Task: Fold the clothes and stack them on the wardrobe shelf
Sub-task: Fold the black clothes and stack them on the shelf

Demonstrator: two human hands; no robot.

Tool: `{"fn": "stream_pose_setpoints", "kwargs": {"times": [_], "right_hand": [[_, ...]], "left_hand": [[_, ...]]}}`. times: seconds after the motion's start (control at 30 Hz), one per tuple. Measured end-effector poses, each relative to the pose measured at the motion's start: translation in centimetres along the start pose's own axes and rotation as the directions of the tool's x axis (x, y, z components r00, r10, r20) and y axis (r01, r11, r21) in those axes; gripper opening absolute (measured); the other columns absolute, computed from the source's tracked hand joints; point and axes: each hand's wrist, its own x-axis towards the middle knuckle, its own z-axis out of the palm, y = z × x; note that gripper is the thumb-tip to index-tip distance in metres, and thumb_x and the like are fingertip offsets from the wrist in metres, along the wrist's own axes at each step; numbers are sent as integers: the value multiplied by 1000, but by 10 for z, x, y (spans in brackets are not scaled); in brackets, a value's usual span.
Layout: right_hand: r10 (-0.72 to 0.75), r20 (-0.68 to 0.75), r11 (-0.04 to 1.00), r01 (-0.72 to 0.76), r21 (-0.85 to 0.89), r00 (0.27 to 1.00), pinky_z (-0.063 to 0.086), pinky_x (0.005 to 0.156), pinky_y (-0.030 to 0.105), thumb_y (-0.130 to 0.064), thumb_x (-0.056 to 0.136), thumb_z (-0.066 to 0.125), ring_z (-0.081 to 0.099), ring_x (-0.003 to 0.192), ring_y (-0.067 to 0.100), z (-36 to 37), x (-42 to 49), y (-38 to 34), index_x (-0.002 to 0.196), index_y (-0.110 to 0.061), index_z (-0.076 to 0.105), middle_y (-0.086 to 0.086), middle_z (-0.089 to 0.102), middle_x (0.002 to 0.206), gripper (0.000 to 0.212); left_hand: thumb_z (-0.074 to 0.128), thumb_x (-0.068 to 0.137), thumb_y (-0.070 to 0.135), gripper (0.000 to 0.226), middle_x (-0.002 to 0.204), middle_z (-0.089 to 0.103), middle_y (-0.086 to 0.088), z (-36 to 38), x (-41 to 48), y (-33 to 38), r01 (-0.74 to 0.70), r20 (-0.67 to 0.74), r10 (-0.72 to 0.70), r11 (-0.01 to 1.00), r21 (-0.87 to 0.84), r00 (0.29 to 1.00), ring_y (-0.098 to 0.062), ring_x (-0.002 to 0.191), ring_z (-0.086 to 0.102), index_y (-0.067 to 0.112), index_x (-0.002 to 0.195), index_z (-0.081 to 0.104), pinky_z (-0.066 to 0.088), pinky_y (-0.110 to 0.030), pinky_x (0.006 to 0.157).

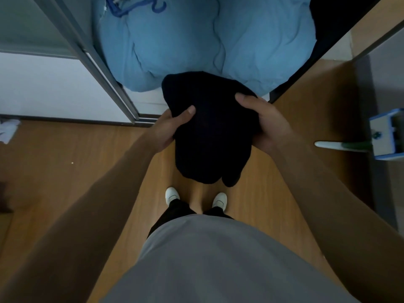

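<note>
A folded dark navy garment (209,132) hangs between both hands in front of the open wardrobe. My left hand (172,127) grips its left edge, thumb on top. My right hand (264,121) grips its right edge, fingers curled over the top. The garment's lower end droops toward the floor above my feet. Its far end reaches the front of a bulky light blue quilt (196,42) that fills the wardrobe compartment.
A sliding wardrobe door with a metal frame (105,68) stands at the left, a wooden side panel (341,68) at the right. Blue hangers (135,7) lie on the quilt. A blue and white mop head (384,134) rests on the wooden floor at right. White cloth (8,130) lies far left.
</note>
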Motion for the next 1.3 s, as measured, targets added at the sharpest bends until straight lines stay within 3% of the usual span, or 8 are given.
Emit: {"fn": "stream_pose_setpoints", "kwargs": {"times": [0.27,0.37,0.53,0.77,0.87,1.07,1.17,1.3], "right_hand": [[56,-361,783,-266,-563,931,54,67,32,-3,76,68,64,78,23,-31,18,0,84,-14,66,5,68,79,14],[9,-433,891,-203,-405,902,50,69,30,-14,76,63,61,76,18,-38,26,3,88,-14,66,1,66,78,13],[-131,-37,980,135,148,991,36,115,46,-43,102,46,43,141,26,-20,42,24,148,-11,42,9,47,151,56],[87,11,905,-74,-420,996,51,103,32,-20,85,77,64,118,15,8,65,63,124,-27,63,-5,71,122,42],[66,-108,956,-94,-279,992,57,89,27,-15,89,73,70,108,18,16,74,64,118,-18,68,1,75,113,29],[-28,-253,982,-21,-188,967,59,81,30,-7,93,65,73,99,21,52,100,58,107,-15,72,6,77,104,17],[-101,-217,904,-1,-427,971,57,81,27,1,88,68,72,96,14,60,107,42,107,-21,70,-4,77,98,29],[-220,-183,700,25,-714,958,57,82,22,2,89,66,68,97,11,74,118,16,123,-12,62,0,71,108,38]], "left_hand": [[65,89,52,39,101,78,-2,-14,-4,1,16,-332,12,997,80,943,-20,95,74,18,107,74,57,-31,82],[68,87,52,37,109,76,-2,-26,-13,10,-11,-352,20,1000,27,936,-21,102,72,23,109,72,54,-37,93],[74,85,44,32,112,75,-2,-32,-22,38,-56,-302,-10,976,-209,953,-22,105,71,23,108,69,59,-33,83],[71,84,53,46,106,77,-5,-76,-26,67,74,-356,-159,968,-241,921,-24,96,74,17,113,68,61,-35,72],[71,85,54,57,126,69,-2,-112,-38,60,136,-184,-190,954,-268,964,-20,113,68,19,129,63,53,-35,91],[65,86,-11,93,127,64,-4,-143,-38,45,-27,-117,36,997,75,992,-20,117,64,32,156,21,53,-28,93],[55,84,-19,89,106,62,-2,-146,-30,58,-120,-173,171,955,272,970,-14,98,65,33,152,30,54,-25,84],[51,82,-18,82,133,54,8,-155,-24,88,-182,-202,296,878,442,934,1,118,55,32,147,41,49,-15,91]]}}
